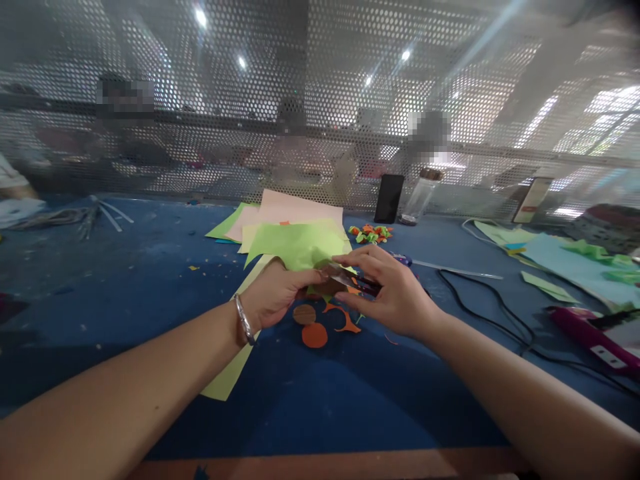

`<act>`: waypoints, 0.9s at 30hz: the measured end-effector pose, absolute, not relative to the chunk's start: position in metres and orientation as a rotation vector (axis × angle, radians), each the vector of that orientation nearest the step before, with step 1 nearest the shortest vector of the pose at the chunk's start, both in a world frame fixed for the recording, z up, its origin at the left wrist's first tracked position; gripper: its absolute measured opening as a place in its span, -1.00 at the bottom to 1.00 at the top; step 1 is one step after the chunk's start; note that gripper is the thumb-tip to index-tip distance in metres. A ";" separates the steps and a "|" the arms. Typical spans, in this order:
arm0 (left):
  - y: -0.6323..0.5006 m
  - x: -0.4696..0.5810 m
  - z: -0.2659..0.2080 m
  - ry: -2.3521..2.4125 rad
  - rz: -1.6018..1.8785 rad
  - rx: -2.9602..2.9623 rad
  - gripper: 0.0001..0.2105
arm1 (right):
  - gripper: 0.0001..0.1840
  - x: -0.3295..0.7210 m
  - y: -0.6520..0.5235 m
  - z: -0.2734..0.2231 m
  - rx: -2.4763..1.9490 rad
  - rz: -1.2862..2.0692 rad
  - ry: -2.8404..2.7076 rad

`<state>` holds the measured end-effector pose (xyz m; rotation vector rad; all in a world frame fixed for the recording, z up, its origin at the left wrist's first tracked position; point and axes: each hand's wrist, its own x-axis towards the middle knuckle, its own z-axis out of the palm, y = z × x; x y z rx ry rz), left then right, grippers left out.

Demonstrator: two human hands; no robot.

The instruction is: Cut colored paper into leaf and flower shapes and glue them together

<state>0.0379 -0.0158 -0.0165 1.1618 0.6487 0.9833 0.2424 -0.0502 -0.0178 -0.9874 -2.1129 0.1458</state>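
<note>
My left hand [277,287] is closed on a sheet of green paper [300,243], its thumb on top near the edge. My right hand [393,287] grips a pair of scissors [367,287], and their blades meet the paper beside my left thumb. Under the hands on the table lie an orange paper circle [315,335], a brown disc [304,314] and curved orange scraps [349,323]. A pale yellow-green strip [233,367] lies beneath my left wrist. Fingers partly hide the scissor handles.
Behind the hands lie stacked paper sheets [300,205] and a pile of curled paper bits [371,233]. A black phone [389,199] and a glass bottle [419,200] stand by the perforated metal screen [225,133]. To the right are a black cable [480,310] and a purple power strip [593,337].
</note>
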 end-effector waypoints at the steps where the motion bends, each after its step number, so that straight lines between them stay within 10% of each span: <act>1: -0.015 0.038 -0.017 0.650 0.998 1.153 -0.80 | -0.55 0.243 -0.050 -0.017 -0.994 0.134 -2.091; 27: -0.032 0.052 -0.010 0.619 1.157 1.076 -0.90 | -0.67 0.228 -0.060 -0.013 -1.039 0.598 -1.622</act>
